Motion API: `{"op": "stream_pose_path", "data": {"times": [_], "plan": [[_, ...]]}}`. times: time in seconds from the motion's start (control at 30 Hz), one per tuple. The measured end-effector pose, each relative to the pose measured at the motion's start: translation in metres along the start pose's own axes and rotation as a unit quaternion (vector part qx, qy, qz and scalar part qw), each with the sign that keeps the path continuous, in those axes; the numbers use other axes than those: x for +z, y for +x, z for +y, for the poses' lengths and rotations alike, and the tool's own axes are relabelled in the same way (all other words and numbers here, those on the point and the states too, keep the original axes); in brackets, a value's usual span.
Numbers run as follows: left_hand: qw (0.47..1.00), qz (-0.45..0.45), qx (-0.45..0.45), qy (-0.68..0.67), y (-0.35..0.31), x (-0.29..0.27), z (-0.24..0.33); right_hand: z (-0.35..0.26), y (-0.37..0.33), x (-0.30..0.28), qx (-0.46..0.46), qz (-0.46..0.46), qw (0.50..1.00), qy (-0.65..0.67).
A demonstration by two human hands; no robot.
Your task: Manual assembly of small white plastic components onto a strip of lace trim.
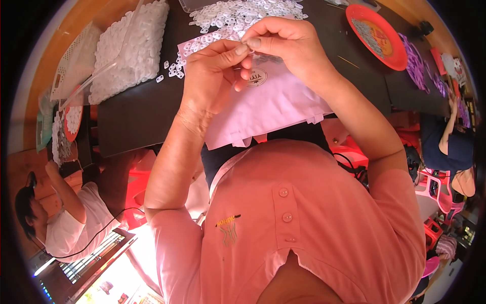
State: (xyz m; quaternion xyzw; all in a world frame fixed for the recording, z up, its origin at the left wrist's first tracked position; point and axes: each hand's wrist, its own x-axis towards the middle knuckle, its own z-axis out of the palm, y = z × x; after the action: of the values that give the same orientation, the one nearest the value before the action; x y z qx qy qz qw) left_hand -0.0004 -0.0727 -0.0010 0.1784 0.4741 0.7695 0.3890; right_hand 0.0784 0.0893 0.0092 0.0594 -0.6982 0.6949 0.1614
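Observation:
My left hand [210, 68] and my right hand [291, 45] meet fingertip to fingertip above a pink cloth bag [283, 101]. Both are closed in a pinch, thumb against forefinger. Whatever sits between the fingertips is too small and too hidden to make out. Just beyond my fingers lies a heap of small white plastic pieces [230, 17], each with holes in it. Some of these pieces spread onto the bag's far edge, and a few lie loose to the left of it. A dark print shows on the bag below my fingers.
A large clear bag full of white pieces [129, 48] stands at the left of the dark table [136, 116]. At the right, a red plate [397, 55] holds small grey parts, with purple strips [415, 66] beside it. One person [76, 207] sits at the left, another [443, 142] at the right.

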Motion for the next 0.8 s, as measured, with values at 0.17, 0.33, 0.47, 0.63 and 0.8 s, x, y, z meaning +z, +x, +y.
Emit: {"op": "stream_pose_path", "data": {"times": [0.17,0.33,0.47,0.63,0.8], "plan": [[0.997,0.056,0.044,-0.044,-0.001,-0.025,0.000,0.006,0.006,-0.005,-0.046,-0.007,0.976,-0.214],[0.987,0.090,0.050,-0.123,0.002,-0.053,-0.013,0.029,0.012,-0.008,-0.225,-0.081,0.828,-0.507],[0.984,0.085,0.058,-0.142,0.000,-0.057,-0.014,0.039,0.015,-0.007,-0.239,-0.151,0.773,-0.567],[0.984,0.079,0.066,-0.145,-0.002,-0.057,-0.015,0.040,0.017,-0.010,-0.235,-0.167,0.765,-0.576],[0.986,0.132,0.070,-0.073,-0.009,-0.042,-0.010,0.033,0.012,-0.009,-0.223,-0.151,0.766,-0.584]]}}
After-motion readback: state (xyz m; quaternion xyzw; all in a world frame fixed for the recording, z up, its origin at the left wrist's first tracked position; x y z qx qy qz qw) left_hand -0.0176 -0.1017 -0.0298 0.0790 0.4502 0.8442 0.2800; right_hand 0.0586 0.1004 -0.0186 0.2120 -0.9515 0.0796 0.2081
